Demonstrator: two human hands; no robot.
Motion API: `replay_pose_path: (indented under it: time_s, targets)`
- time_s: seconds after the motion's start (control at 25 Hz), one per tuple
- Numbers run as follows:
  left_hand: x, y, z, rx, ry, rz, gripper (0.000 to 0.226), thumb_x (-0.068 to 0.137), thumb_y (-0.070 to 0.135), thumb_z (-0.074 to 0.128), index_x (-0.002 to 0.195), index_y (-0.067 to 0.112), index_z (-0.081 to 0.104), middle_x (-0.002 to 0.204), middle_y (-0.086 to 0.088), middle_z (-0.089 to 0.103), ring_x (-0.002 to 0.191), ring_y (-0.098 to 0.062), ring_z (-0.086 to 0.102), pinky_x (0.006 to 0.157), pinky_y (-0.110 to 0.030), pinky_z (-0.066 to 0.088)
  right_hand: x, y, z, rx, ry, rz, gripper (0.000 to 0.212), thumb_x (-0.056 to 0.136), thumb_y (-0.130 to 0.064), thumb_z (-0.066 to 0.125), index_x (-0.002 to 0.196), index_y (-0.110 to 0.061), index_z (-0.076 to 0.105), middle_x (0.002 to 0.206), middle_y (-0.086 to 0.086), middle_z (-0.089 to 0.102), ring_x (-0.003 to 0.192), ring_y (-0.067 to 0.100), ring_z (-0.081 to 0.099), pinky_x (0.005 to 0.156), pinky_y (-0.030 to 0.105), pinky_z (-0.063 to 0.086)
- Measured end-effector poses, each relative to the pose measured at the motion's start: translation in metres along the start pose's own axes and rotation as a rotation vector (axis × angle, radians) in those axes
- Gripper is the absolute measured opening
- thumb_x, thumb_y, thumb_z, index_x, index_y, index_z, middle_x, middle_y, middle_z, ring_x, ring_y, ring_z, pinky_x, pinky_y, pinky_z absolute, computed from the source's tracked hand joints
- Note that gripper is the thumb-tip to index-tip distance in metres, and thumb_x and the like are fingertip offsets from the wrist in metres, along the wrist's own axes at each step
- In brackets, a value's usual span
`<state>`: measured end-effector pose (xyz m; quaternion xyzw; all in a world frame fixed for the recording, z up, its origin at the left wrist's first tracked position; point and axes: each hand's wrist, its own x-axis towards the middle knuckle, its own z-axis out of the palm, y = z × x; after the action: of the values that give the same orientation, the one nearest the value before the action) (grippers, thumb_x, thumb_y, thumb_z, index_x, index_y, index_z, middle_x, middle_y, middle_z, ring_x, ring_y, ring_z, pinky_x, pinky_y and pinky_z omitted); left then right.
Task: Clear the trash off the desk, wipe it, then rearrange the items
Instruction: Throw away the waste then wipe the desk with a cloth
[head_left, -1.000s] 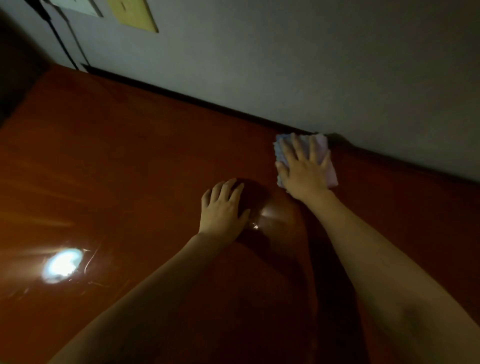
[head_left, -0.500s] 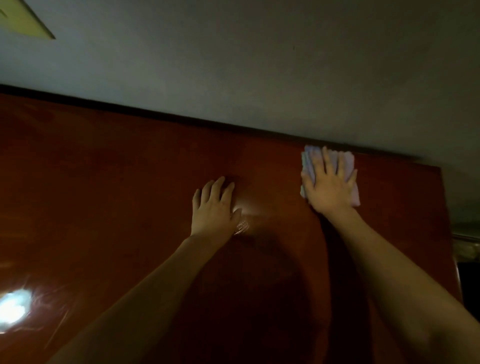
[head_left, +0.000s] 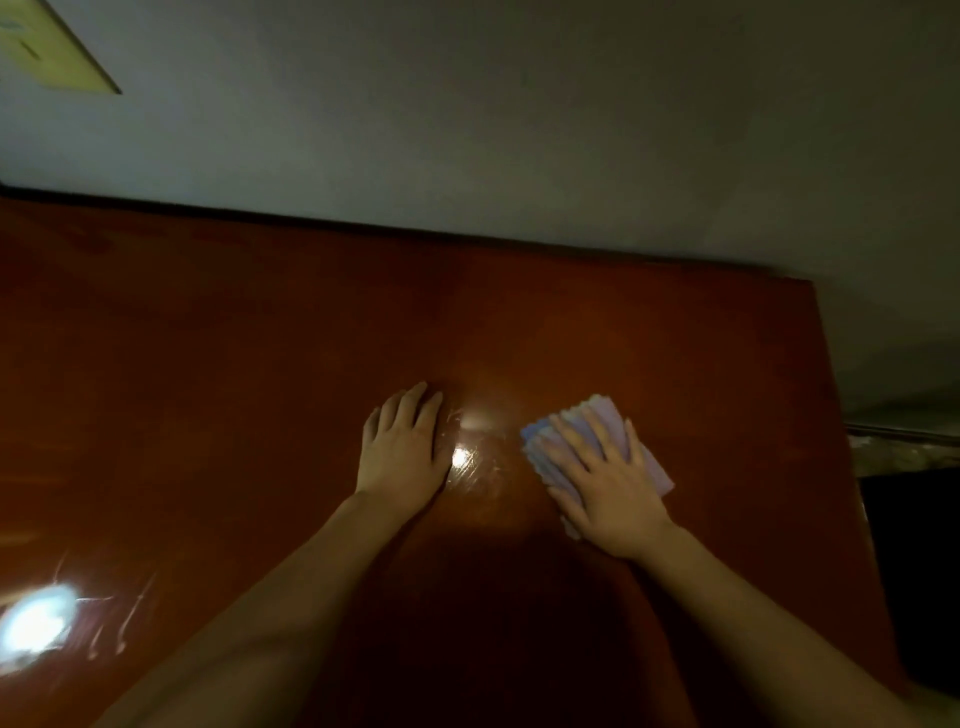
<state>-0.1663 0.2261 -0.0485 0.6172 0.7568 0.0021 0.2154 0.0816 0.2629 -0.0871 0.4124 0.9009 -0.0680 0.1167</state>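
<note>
Right hand (head_left: 605, 480) presses flat, fingers spread, on the cloth (head_left: 605, 421); left hand (head_left: 402, 449) lies flat on the desk (head_left: 208, 364).

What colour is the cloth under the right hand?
Pale lilac, almost white in this dim light; the cloth shows in the head view, pressed flat on the reddish-brown desk.

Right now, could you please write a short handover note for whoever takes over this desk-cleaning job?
Left hand: flat on the desk, fingers straight, holding nothing.
Right hand: pressed flat on the folded pale cloth, fingers spread, to the right of the left hand, well short of the wall.
Done: no trash or other items on the visible desk; wiping is under way.
Left: finish wiping the rest of the surface, then bring the items back and arrange them. None of them are in view.
</note>
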Motion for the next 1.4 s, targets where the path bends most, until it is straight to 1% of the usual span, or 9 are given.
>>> replay_pose_path:
  time_s: [0.24,0.4,0.48,0.64,0.8,0.92,1.08,1.24,1.4]
  targets:
    - [-0.051,-0.009,0.024,0.006,0.009,0.054,0.061,0.097,0.041,0.039,0.15,0.022,0.016,0.157,0.002,0.009,0.145,-0.018,0.006,0.117,-0.034,0.004,0.047,0.011,-0.016,0.239,0.082,0.596,0.057,0.099,-0.048,0.015,0.151,-0.03,0.002,0.16,0.0,-0.003,0.145,0.033,-0.007,0.111,0.065,0.0]
    - [-0.09,-0.023,0.036,0.018,0.034,0.055,0.059,0.097,0.041,0.038,0.149,0.022,0.017,0.157,0.002,0.011,0.144,-0.017,0.007,0.117,-0.033,0.005,0.043,-0.068,-0.004,0.173,0.094,0.337,0.062,0.093,-0.053,0.005,0.15,-0.029,0.0,0.159,0.0,-0.002,0.145,0.035,-0.004,0.108,0.067,-0.001]
    - [-0.108,-0.027,0.041,0.007,0.048,0.036,0.059,0.097,0.04,0.039,0.149,0.022,0.019,0.157,0.001,0.013,0.144,-0.019,0.009,0.116,-0.034,0.007,0.0,-0.114,0.01,0.097,0.115,0.191,0.062,0.092,-0.052,0.015,0.149,-0.027,0.014,0.157,0.003,0.019,0.143,0.035,0.013,0.106,0.069,0.014]
    - [-0.146,-0.029,0.059,-0.01,0.07,0.028,0.058,0.097,0.042,0.039,0.149,0.021,0.021,0.156,0.0,0.015,0.144,-0.02,0.011,0.117,-0.036,0.008,-0.106,-0.11,0.044,0.004,0.11,-0.03,0.055,0.097,-0.053,0.018,0.146,-0.03,0.026,0.151,0.001,0.032,0.142,0.03,0.017,0.109,0.06,0.013]
    - [-0.193,-0.038,0.075,-0.036,0.119,0.091,0.056,0.091,0.036,0.054,0.141,0.015,0.041,0.149,-0.007,0.035,0.138,-0.027,0.032,0.113,-0.041,0.021,-0.128,-0.076,0.042,0.026,0.1,0.255,0.062,0.095,-0.056,0.002,0.149,-0.029,0.016,0.157,0.003,0.021,0.145,0.027,0.004,0.111,0.06,0.007]
    - [-0.218,-0.056,0.081,-0.028,0.104,0.074,0.058,0.094,0.038,0.049,0.146,0.02,0.03,0.153,-0.002,0.026,0.142,-0.021,0.021,0.116,-0.037,0.014,-0.085,-0.115,0.03,0.152,0.048,0.52,0.059,0.098,-0.051,0.01,0.151,-0.029,-0.001,0.16,0.0,-0.006,0.145,0.032,-0.01,0.11,0.064,-0.002]
    - [-0.246,-0.07,0.085,-0.038,0.093,0.014,0.059,0.096,0.041,0.042,0.148,0.022,0.021,0.156,0.001,0.016,0.143,-0.018,0.013,0.116,-0.033,0.011,-0.077,-0.193,0.03,0.151,0.064,0.273,0.059,0.098,-0.05,0.014,0.149,-0.032,-0.009,0.154,-0.003,-0.02,0.143,0.032,-0.017,0.107,0.062,-0.01]
    - [-0.259,-0.062,0.084,0.004,0.048,-0.047,0.061,0.097,0.042,0.04,0.149,0.022,0.017,0.157,-0.001,0.012,0.144,-0.021,0.01,0.116,-0.038,0.013,-0.153,-0.225,0.049,0.075,0.026,-0.004,0.056,0.093,-0.051,0.028,0.145,-0.031,0.028,0.153,0.0,0.029,0.141,0.032,0.023,0.103,0.065,0.027]
    - [-0.259,-0.046,0.085,0.028,0.042,-0.072,0.063,0.096,0.045,0.04,0.149,0.022,0.015,0.157,-0.003,0.011,0.144,-0.024,0.009,0.116,-0.043,0.012,-0.218,-0.164,0.064,0.077,-0.084,0.124,0.058,0.096,-0.056,0.012,0.147,-0.031,0.024,0.154,-0.001,0.027,0.142,0.026,0.013,0.109,0.062,0.024]
